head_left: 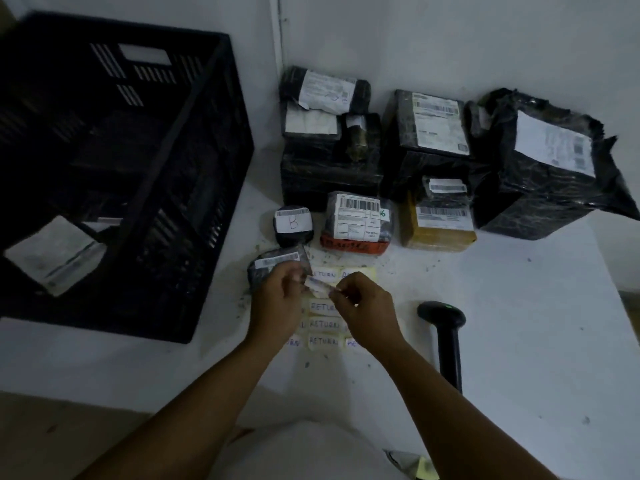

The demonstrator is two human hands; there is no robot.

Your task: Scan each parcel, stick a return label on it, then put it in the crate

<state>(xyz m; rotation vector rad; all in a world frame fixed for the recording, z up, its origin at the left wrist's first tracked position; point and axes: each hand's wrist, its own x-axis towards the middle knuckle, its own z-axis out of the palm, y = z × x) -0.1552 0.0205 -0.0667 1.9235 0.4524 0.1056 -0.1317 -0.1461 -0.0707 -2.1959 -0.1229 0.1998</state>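
Both my hands meet over a sheet of handwritten RETURN labels on the white table. My left hand and my right hand pinch the two ends of one small label between them. Just behind my left hand lies a small black parcel with a barcode sticker. The black barcode scanner lies on the table to the right of my right hand. A big black slatted crate stands at the left, with a white-labelled parcel inside it.
Several wrapped parcels sit at the back against the wall: a round one marked B, a red-edged one, a yellow box, and large black ones. The table's right edge is near.
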